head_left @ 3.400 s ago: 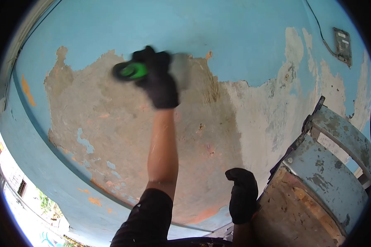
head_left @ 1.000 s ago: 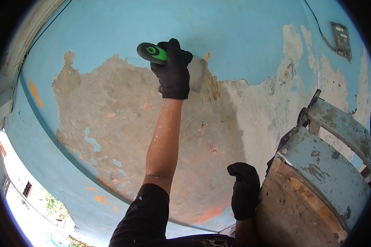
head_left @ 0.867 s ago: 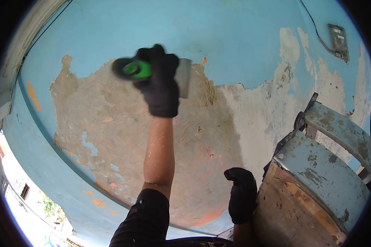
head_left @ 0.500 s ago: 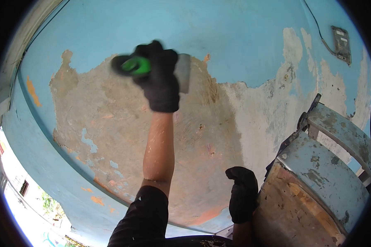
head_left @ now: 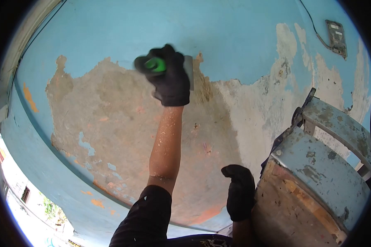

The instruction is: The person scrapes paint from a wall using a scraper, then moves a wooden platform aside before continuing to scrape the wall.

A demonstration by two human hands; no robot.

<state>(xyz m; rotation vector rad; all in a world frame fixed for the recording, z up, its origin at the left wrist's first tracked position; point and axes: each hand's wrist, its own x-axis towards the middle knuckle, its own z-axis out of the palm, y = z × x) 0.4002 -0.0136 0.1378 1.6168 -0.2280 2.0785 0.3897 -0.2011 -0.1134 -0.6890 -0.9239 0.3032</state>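
Note:
My left hand [head_left: 169,78], in a black glove, is closed round the green and black handle of a scraper [head_left: 189,73]. The scraper's wide, flat metal blade lies against the wall, where blue paint [head_left: 231,45] meets a bare, brownish patch [head_left: 123,107]. The hand is slightly blurred, and pale flecks cover the forearm. Lower right, my right hand [head_left: 240,193], also gloved in black, is held up with its fingertips bent to the left. It holds nothing that I can see and is close beside a worn, blue-grey piece of furniture [head_left: 317,164].
The furniture, with peeling paint and a brown wooden panel [head_left: 292,210], fills the lower right. A dusty wall device [head_left: 336,39] with a cable hangs at the upper right. A curved blue ledge [head_left: 41,160] runs along the left, beside a bright opening outdoors [head_left: 33,206].
My left hand and the scraper have moved to the right along the paint edge. My right hand has barely moved. The view has shifted slightly.

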